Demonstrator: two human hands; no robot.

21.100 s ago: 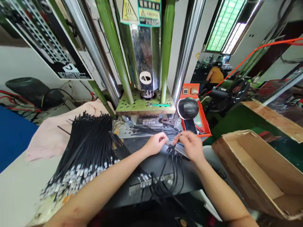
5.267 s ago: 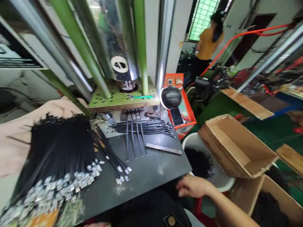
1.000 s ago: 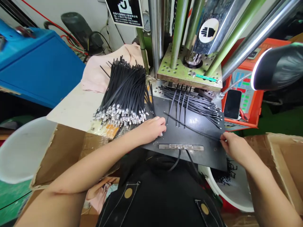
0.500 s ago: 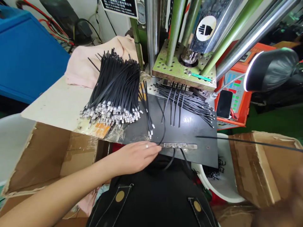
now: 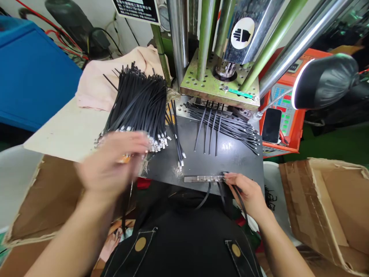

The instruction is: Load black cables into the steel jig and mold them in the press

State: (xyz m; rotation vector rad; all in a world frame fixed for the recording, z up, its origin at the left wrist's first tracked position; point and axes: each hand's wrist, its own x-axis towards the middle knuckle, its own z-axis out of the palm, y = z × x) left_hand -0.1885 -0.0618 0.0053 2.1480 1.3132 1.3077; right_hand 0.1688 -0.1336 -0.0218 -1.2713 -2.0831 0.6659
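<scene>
A narrow metal fixture bar (image 5: 190,179) lies along the bench's front edge, with two black flat cables (image 5: 208,196) curving down from it. At its right end my right hand (image 5: 248,192) pinches the end of another black cable (image 5: 241,204), which droops below the fingers. My left hand (image 5: 111,165) is smeared by motion in front of the big cable bundle (image 5: 141,100). A dark cable (image 5: 124,215) hangs down from its fingers. Whitish plugs at the bundle's near end are partly hidden behind this hand. A few loose cables (image 5: 175,134) lie just right of the bundle.
A press with a green plate (image 5: 207,88) and steel columns stands behind the bench (image 5: 164,165). Under it lie more cables (image 5: 236,130). A lamp (image 5: 323,82), a phone (image 5: 271,125) and an orange control box (image 5: 298,130) are on the right. Cardboard boxes (image 5: 302,204) flank the bench.
My left hand has lifted from the fixture and swung left to the bundle. My right hand has come in from the far right to the bar's right end, bringing a cable.
</scene>
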